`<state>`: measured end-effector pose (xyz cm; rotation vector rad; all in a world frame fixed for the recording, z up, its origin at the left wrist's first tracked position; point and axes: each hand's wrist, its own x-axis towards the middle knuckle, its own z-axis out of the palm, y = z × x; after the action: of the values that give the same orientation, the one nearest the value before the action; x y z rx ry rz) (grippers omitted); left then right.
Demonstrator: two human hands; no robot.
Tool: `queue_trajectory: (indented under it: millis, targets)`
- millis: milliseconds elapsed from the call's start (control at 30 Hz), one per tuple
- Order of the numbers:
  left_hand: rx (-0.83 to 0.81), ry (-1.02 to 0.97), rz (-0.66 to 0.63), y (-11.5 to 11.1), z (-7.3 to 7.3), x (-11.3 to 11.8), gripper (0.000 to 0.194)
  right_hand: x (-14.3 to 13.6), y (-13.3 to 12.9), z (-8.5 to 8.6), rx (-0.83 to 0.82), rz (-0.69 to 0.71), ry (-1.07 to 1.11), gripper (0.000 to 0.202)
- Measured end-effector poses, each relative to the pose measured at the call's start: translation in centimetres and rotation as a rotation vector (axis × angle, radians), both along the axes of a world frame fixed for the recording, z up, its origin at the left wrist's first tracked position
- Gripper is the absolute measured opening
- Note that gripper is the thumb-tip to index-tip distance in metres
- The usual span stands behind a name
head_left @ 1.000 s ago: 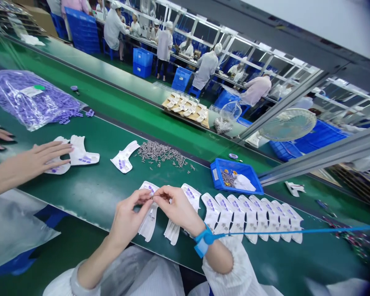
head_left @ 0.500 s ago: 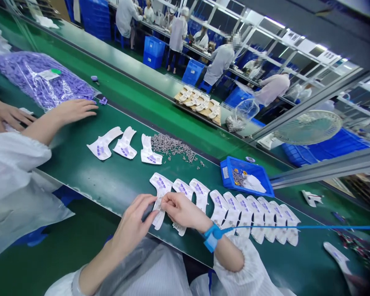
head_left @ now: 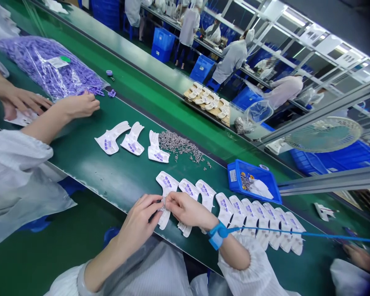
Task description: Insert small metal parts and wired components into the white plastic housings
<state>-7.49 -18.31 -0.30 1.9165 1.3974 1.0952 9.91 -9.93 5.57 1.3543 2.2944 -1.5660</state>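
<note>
A white curved shell (head_left: pixel 166 183) with purple pieces lies under my fingertips near the bench's front edge. My left hand (head_left: pixel 143 218) rests at its left side, thumb and fingers closed around something I cannot make out. From the right, my right hand (head_left: pixel 185 209) pinches at the shell's middle; whatever is between its fingertips is too small to name. A blue strap (head_left: pixel 217 235) with a cord circles my right wrist. Several similar shells (head_left: pixel 251 216) stand in a row to the right. Small metal parts (head_left: pixel 180 146) form a pile beyond, beside three more shells (head_left: pixel 132 142).
At the left, a co-worker's hands (head_left: pixel 77 106) are by a bag of purple parts (head_left: pixel 49 68). A blue bin (head_left: pixel 254 181) sits at the back right. Another person's hand (head_left: pixel 359 257) is at the right edge. A wooden tray (head_left: pixel 208 102) of shells lies beyond.
The view has shifted slightly. The co-worker's spread hand at the left has curled its fingers near the purple parts. At the far right, a shell has left view and a sleeve has appeared.
</note>
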Motion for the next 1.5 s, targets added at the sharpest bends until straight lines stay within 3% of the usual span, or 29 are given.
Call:
queue_trajectory:
  millis: [133, 600, 767, 933, 1100, 1200, 1367, 1500]
  targets:
    - [0.009, 0.008, 0.000, 0.0, -0.1, 0.1, 0.022, -0.1, 0.2, 0.4, 0.128, 0.063, -0.021, 0.014]
    - [0.021, -0.044, -0.010, 0.2, -0.1, 0.1, 0.026, -0.1, 0.1, 1.1, 0.235, 0.130, -0.079, 0.011]
    - [0.053, -0.038, -0.020, 0.3, -0.3, 0.0, 0.022, -0.4, -0.2, 0.7, 0.239, 0.067, -0.035, 0.010]
    - [0.101, -0.003, -0.039, -0.2, -1.3, -0.3, 0.017, 0.2, -2.6, 0.4, 0.358, -0.109, -0.002, 0.003]
    - [0.131, 0.061, -0.052, -0.7, -2.1, -0.3, 0.021, 4.8, -5.2, -0.2, 0.772, -0.418, -0.008, 0.010]
    - [0.095, 0.095, -0.052, -0.7, -2.3, 0.0, 0.028, 8.0, -6.2, -1.1, 0.952, -0.473, -0.190, 0.020]
    - [0.050, 0.140, -0.063, -0.6, -2.7, -1.2, 0.036, 9.1, -8.2, -2.7, 0.884, -0.407, -0.274, 0.028]
    - [0.025, 0.112, -0.173, -1.3, -2.4, -2.2, 0.039, 8.4, -10.1, -2.7, 0.854, -0.443, -0.286, 0.028]
